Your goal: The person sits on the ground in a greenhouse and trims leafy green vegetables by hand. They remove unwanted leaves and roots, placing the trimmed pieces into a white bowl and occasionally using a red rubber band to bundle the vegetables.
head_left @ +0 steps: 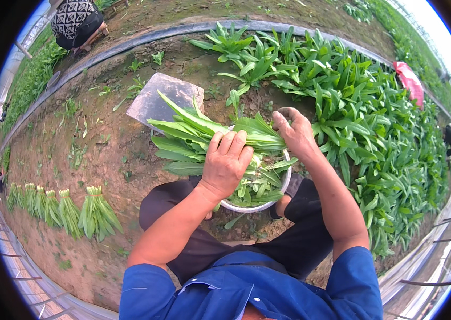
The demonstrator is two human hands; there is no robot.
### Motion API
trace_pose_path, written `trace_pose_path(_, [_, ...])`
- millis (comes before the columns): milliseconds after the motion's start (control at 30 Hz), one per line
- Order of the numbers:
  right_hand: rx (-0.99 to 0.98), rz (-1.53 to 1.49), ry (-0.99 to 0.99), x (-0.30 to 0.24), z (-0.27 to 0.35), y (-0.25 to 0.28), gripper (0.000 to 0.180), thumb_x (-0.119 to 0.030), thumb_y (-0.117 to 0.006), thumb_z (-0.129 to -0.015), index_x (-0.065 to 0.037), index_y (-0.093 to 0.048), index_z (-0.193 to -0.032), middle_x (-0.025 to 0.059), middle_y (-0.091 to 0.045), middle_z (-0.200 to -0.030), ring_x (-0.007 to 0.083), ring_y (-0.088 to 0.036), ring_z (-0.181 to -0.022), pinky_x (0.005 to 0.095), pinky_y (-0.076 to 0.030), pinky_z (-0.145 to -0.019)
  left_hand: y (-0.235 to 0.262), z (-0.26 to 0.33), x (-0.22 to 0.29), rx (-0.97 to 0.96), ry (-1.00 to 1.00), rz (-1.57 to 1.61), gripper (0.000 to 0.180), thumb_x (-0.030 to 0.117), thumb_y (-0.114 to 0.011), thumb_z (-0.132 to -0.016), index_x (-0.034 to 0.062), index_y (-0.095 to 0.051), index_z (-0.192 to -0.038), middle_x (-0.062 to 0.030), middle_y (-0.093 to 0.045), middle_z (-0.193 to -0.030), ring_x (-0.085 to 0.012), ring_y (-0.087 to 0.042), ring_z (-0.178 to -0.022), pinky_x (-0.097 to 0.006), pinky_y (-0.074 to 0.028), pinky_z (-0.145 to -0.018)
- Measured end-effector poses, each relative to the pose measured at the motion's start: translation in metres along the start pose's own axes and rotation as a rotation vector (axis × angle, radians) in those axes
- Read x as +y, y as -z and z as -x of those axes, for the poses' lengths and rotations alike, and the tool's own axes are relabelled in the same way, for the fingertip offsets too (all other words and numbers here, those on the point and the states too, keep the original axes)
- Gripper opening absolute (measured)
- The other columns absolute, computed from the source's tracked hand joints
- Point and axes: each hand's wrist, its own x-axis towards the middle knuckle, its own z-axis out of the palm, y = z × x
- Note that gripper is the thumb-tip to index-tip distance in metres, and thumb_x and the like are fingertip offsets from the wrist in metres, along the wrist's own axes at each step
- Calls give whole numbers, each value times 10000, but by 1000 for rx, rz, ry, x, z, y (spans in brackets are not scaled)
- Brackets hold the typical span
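My left hand (224,164) is closed over a bunch of long green leafy vegetables (187,140), whose leaves fan out to the left. My right hand (295,132) is at the right end of the same greens, its fingers bent and drawn together. Whatever sits between those fingers is hidden. Under both hands, between my knees, stands a round basin with a pale rim (251,208). Loose leaves and trimmings (257,188) lie inside it. A flat grey slab (162,97) rests on the soil just beyond the bunch, partly covered by leaf tips.
Tied bunches of greens (96,213) stand in a row on the soil at left. Dense growing plants (374,122) fill the right side. A grey strip (145,40) crosses behind. A crouching person (76,24) is at far left; a red bag (409,84) lies at far right.
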Motion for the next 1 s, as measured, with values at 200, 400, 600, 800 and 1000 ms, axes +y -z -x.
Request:
trace_pose_path(200, [-49, -48, 43, 10, 5, -3, 342, -209, -692, -958, 70, -678, -1155, 176, -746, -957, 217, -715, -878, 343, -554, -827, -5, 3, 4, 35, -49, -65, 172, 147, -629, -795, 65, -633, -946, -129, -609, -1197, -299, -561, -1150, -493, -427, -1066])
trace_pose_path(400, [146, -265, 0, 6, 2, -4, 213, -144, -644, -987, 35, -679, -1097, 83, -689, -803, 118, -601, -657, 321, -524, -652, -8, 2, -1, 33, 6, 12, 235, 121, -684, -740, 74, -667, -969, -136, -624, -1175, -337, -593, -1100, -488, -447, -1005])
trace_pose_path(600, [405, -55, 194, 3, -7, 8, 168, -148, -635, -989, 5, -696, -1027, 198, -700, -807, 306, -684, -706, 376, -525, -689, -1, 6, -13, -176, 270, 586, 453, 151, -830, -628, 44, -639, -1025, -126, -613, -1060, -297, -618, -975, -406, -485, -899])
trace_pose_path(800, [171, 245, 293, 13, -2, 17, 345, -318, -609, -1013, -37, -698, -1191, 208, -700, -1045, 308, -690, -975, 369, -522, -871, 20, 7, -26, -363, 789, 1317, 459, 81, -816, -760, 12, -631, -1174, -31, -664, -1029, -127, -622, -925, -302, -510, -861])
trace_pose_path(1000, [-322, -546, 155, -13, 17, 5, 612, -383, -694, -985, 35, -543, -1405, 131, -642, -1334, 198, -588, -1237, 370, -457, -1070, 27, 9, -25, -375, 859, 1509, 529, 71, -798, -787, -1, -589, -1268, -26, -673, -1093, -98, -609, -968, -292, -515, -897])
